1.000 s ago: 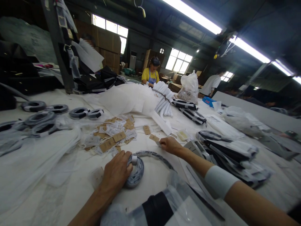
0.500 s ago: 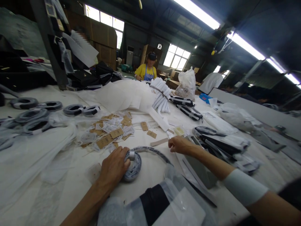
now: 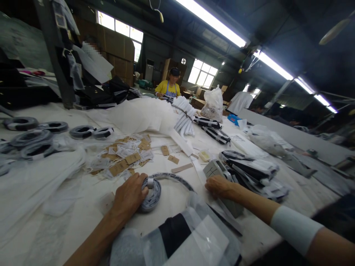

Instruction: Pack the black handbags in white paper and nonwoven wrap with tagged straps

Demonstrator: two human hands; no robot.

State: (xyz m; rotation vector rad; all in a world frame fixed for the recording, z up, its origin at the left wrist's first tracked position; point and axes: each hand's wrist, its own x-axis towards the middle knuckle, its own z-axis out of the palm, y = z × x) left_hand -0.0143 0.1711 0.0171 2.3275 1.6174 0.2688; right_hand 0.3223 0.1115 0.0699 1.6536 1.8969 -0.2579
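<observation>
1. Steadying the grey coil (image 3: 157,194) on the surface (image 3: 173,201) seems the step in hand — it lies toward 7 o'clock in your view.
2. Your left hand (image 3: 130,192) has its fingers closed on the coil's 9 o'clock edge.
3. Your right hand (image 3: 219,186), at 3 o'clock from the coil, overlaps the grey device (image 3: 211,170); its fingers curl inward, but I cannot tell whether they grip anything.
4. The next move probably calls for keeping the turns snug — and the dark strip (image 3: 177,178), curving off at 1 o'clock, unkinked.
</observation>
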